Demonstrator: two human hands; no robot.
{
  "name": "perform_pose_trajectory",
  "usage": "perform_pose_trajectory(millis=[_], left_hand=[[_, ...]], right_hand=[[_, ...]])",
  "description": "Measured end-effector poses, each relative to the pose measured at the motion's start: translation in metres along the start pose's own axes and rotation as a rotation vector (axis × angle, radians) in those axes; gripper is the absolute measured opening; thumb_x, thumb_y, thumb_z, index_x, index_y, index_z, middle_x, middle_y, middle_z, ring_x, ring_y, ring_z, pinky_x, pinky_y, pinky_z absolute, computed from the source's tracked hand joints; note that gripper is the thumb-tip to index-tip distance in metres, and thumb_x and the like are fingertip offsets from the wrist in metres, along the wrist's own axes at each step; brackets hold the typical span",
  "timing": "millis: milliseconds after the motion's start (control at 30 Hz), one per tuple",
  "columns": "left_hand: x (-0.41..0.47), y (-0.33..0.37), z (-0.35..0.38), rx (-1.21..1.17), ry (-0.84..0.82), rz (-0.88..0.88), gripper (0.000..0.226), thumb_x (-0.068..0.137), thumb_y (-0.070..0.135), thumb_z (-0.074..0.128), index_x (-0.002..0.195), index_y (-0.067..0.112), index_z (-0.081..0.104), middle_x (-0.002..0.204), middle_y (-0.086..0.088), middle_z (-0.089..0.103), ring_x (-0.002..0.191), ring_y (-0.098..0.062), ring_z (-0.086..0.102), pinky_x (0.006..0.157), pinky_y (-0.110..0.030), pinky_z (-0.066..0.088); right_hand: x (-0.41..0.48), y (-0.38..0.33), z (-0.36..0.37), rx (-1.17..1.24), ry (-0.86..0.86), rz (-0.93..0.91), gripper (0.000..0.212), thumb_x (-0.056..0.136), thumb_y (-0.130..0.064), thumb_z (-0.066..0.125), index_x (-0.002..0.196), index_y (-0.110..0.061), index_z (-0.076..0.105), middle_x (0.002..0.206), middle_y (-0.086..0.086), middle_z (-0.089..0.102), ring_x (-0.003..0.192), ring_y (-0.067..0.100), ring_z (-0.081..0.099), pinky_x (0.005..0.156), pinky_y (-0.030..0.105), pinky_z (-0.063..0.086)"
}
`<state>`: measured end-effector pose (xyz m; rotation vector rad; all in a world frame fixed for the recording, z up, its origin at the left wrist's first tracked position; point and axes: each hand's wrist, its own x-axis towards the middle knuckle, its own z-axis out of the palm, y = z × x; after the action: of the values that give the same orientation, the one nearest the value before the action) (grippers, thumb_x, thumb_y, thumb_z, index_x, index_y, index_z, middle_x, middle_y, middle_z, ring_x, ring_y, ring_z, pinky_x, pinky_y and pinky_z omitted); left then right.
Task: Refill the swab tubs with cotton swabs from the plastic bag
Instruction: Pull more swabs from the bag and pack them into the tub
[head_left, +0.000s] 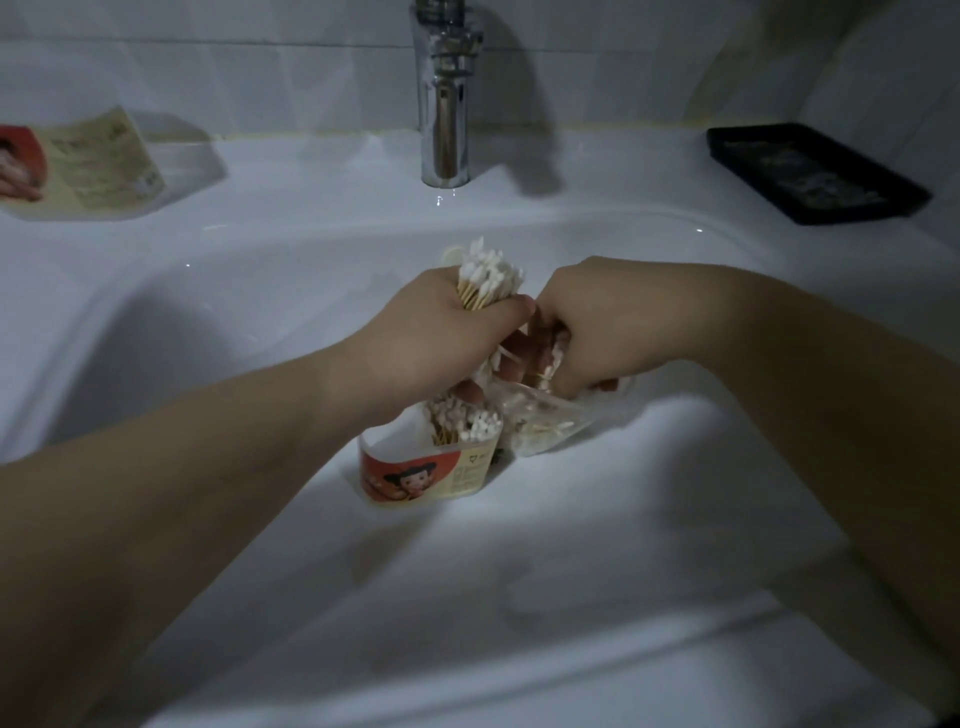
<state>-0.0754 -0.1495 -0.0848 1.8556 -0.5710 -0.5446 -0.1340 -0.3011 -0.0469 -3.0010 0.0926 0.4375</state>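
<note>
White tiles (208, 67) back a white sink (156, 291), dimly lit. On the sink's left ledge a swab tub (104, 161) stands tilted. Its label has a red panel at the left and a cream panel with dark print, which is too blurred to read.

Over the basin, the left hand (431, 332) is closed in a fist round a thick bundle of cotton swabs (491, 275). Their white tips stick up past the thumb and their pale wooden sticks show between the fingers. Just below this hand a second tub (426, 473) stands in the basin, open at the top. It is partly filled with upright swabs (467, 421) packed against its right side. Its label shows a cartoon figure with dark hair on red, then a cream panel with small print and a small mark that cannot be made out.

Behind, at the middle of the back ledge, rises a chrome tap (444, 104).

The right hand (597, 322) is almost touching the left, its fingers curled downward, gripping the open top of the clear plastic bag (545, 426). A few swabs show beside its fingers. The bag rests in the basin, touching the right side of the tub, with more swabs lying inside it.

On the right ledge sits a black tray (815, 171), well apart from the hands.
</note>
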Motion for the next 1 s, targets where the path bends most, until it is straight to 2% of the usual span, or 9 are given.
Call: perform_pose_trajectory(millis=[100,200,367,467,600,767,933,1000], left_hand=[[0.002,-0.002,-0.002,0.093,0.002,0.023,0.013,0.096,0.03,0.063,0.092,0.021,0.071,0.081,0.007,0.078,0.074,-0.013,0.075,0.057,-0.03,0.056],[0.004,-0.006,-0.003,0.158,0.023,0.04,0.014,0.095,0.032,0.064,0.089,0.022,0.071,0.081,0.01,0.078,0.074,-0.014,0.074,0.062,-0.033,0.057],[0.006,-0.01,-0.003,0.195,0.026,0.052,0.014,0.094,0.035,0.064,0.09,0.023,0.07,0.082,0.008,0.078,0.07,-0.014,0.072,0.059,-0.03,0.053],[0.006,-0.01,-0.004,0.194,0.018,0.045,0.014,0.094,0.037,0.064,0.091,0.025,0.071,0.085,0.008,0.078,0.077,-0.016,0.074,0.063,-0.032,0.055],[0.007,-0.011,-0.004,0.19,0.02,0.038,0.016,0.094,0.038,0.065,0.089,0.024,0.072,0.087,0.006,0.078,0.08,-0.018,0.074,0.068,-0.036,0.06],[0.007,-0.013,-0.005,0.185,0.038,0.02,0.018,0.091,0.039,0.066,0.09,0.023,0.072,0.088,0.003,0.078,0.081,-0.021,0.075,0.077,-0.047,0.063],[0.003,-0.01,-0.004,0.203,0.035,0.009,0.02,0.091,0.036,0.067,0.093,0.017,0.072,0.085,-0.003,0.077,0.077,-0.026,0.075,0.071,-0.048,0.063],[0.002,-0.009,-0.004,0.211,0.046,0.012,0.022,0.092,0.036,0.067,0.094,0.015,0.071,0.085,-0.006,0.076,0.077,-0.027,0.074,0.071,-0.047,0.063]], right_hand=[[-0.004,0.002,-0.003,0.116,0.01,0.012,0.009,0.072,-0.017,0.075,0.079,-0.023,0.075,0.058,-0.011,0.07,0.05,0.002,0.065,0.061,0.028,0.06],[-0.007,0.002,-0.007,0.184,0.053,0.014,0.009,0.076,-0.015,0.072,0.08,-0.022,0.076,0.057,-0.011,0.07,0.051,0.002,0.067,0.067,0.028,0.06],[-0.017,0.006,-0.016,0.311,0.098,0.027,0.013,0.082,-0.014,0.069,0.082,-0.023,0.077,0.061,-0.005,0.073,0.058,0.005,0.072,0.062,0.019,0.047],[-0.021,0.011,-0.021,0.348,0.132,0.036,0.015,0.083,-0.012,0.07,0.083,-0.025,0.077,0.062,-0.004,0.074,0.061,0.007,0.073,0.062,0.019,0.048],[-0.024,0.017,-0.025,0.406,0.181,0.038,0.015,0.083,-0.01,0.073,0.085,-0.025,0.078,0.062,-0.003,0.073,0.06,0.008,0.072,0.055,0.01,0.047],[-0.029,0.025,-0.03,0.441,0.224,0.041,0.016,0.083,-0.005,0.073,0.084,-0.02,0.079,0.063,0.0,0.074,0.057,0.01,0.072,0.057,0.013,0.054],[-0.037,0.028,-0.035,0.511,0.362,0.025,0.016,0.084,-0.003,0.072,0.087,-0.017,0.079,0.064,0.002,0.074,0.053,0.008,0.069,0.054,0.011,0.051],[-0.038,0.029,-0.036,0.52,0.362,0.023,0.016,0.084,-0.003,0.072,0.087,-0.017,0.079,0.064,0.002,0.074,0.052,0.007,0.067,0.053,0.011,0.05]])
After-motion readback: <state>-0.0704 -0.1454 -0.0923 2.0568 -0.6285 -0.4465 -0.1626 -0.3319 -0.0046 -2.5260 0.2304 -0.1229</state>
